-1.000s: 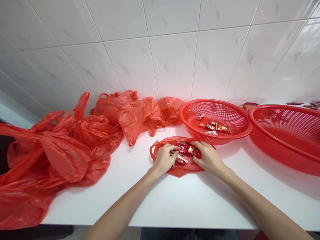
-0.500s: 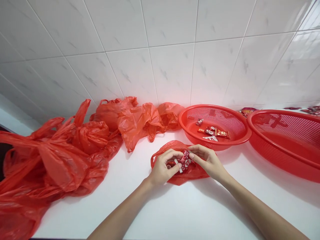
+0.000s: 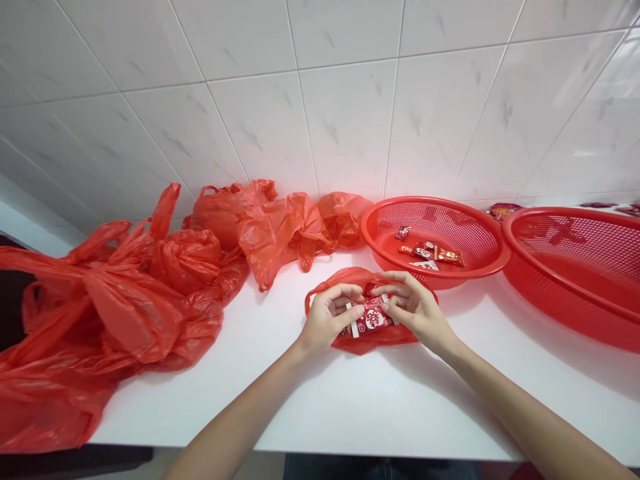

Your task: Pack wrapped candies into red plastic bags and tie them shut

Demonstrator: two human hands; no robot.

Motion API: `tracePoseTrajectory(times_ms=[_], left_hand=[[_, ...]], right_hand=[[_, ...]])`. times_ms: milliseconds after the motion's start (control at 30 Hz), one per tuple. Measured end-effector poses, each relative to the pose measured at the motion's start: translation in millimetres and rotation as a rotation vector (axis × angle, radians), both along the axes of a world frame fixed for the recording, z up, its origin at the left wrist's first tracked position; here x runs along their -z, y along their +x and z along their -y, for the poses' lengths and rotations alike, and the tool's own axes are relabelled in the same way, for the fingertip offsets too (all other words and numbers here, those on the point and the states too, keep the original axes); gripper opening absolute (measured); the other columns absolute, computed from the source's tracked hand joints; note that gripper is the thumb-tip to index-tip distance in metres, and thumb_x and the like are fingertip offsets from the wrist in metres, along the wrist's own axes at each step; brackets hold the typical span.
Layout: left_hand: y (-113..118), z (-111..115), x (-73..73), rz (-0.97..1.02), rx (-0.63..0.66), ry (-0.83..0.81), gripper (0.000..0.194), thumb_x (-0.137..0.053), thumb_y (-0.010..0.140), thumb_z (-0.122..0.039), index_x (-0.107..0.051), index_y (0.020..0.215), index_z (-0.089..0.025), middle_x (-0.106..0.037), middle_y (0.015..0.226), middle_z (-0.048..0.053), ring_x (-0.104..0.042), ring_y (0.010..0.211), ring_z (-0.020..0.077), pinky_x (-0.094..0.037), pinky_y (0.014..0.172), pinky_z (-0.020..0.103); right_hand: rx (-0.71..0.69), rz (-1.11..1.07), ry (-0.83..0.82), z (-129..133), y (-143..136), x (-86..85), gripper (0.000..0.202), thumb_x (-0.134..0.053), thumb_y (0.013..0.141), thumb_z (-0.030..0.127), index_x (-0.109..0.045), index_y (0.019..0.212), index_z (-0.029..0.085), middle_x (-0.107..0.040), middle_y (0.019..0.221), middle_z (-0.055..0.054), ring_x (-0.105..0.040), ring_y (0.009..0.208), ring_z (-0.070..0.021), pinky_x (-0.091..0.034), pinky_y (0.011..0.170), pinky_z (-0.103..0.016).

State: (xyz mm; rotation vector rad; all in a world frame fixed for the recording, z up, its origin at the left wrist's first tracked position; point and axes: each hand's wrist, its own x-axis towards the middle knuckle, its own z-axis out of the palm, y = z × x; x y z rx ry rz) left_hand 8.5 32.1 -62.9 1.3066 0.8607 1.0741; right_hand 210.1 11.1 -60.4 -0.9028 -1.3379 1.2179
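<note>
White bench (image 3: 320, 407), red bags and baskets, and a small packet (image 3: 374, 317) between two bare hands.
Left of the open, thin red plastic bag (image 3: 367, 343) lies a crumpled heap of red plastic bags (image 3: 145, 300); well to its right is a large red perforated plastic basket (image 3: 560, 300), and just beyond it, to the right, a smaller round red basket (image 3: 480, 240) with a few shiny wrapped sweets (image 3: 449, 256). The left hand (image 3: 325, 320) is narrowed on the left end of the red-and-white printed packet, above the open bag; the right hand (image 3: 420, 313) curls at the other end, thumb and fingers close together, its grip partly hidden. The packet looks light, its wrapper slick and flexible, perhaps with crushable contents; the pale crimped ends seem the gentlest hold.
</note>
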Motion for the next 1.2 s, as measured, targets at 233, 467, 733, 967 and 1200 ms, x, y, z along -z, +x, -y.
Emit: tracePoseTrajectory(times_ms=[233,467,733,967,1200], left_hand=[[-0.3,0.3,-1.1,-0.001,-0.026,0.015,0.037,-0.087,0.066,-0.030,-0.071,0.097,-0.016,-0.073,0.091,0.006,-0.070,0.090,0.0195,-0.057,0.076,0.028],[-1.3,-1.3,-6.5,-0.023,0.043,-0.092,0.033,-0.089,0.066,-0.039,-0.078,0.088,-0.016,-0.078,0.089,0.007,-0.072,0.082,0.0216,-0.058,0.077,0.033],[2.4,3.8,-13.4,0.158,0.021,-0.302,0.036,-0.093,0.059,-0.040,-0.079,0.080,-0.015,-0.076,0.077,0.005,-0.069,0.068,0.0172,-0.055,0.067,0.029],[3.0,4.7,-15.4,0.127,0.076,-0.339,0.042,-0.089,0.064,-0.050,-0.077,0.083,-0.014,-0.076,0.082,0.006,-0.070,0.074,0.0167,-0.056,0.072,0.028],[-0.7,2.7,-10.3,0.069,0.154,-0.444,0.053,-0.079,0.074,-0.063,-0.071,0.091,-0.013,-0.076,0.081,0.008,-0.070,0.064,0.0143,-0.055,0.066,0.024]], right_hand=[[0.004,0.024,-0.054,0.7,-2.6,-1.7,0.037,-0.080,0.080,0.047,-0.067,0.103,0.021,-0.072,0.081,-0.003,-0.068,0.072,-0.0163,-0.056,0.069,-0.031],[0.049,0.005,-0.067,1.7,1.8,-3.5,0.037,-0.084,0.074,0.044,-0.073,0.100,0.020,-0.077,0.081,-0.005,-0.071,0.074,-0.0188,-0.058,0.073,-0.034],[0.038,-0.095,-0.169,0.2,1.1,-8.5,0.043,-0.089,0.067,0.044,-0.076,0.100,0.019,-0.073,0.068,0.000,-0.064,0.061,-0.0150,-0.054,0.066,-0.031],[0.057,-0.110,-0.238,-2.3,4.0,-7.6,0.041,-0.091,0.063,0.046,-0.071,0.086,0.018,-0.067,0.065,0.001,-0.046,0.044,-0.0071,-0.033,0.040,-0.022],[0.066,-0.076,-0.045,2.3,4.0,-7.4,0.030,-0.084,0.075,0.045,-0.068,0.085,0.022,-0.072,0.079,-0.001,-0.057,0.053,-0.0116,-0.050,0.051,-0.027]])
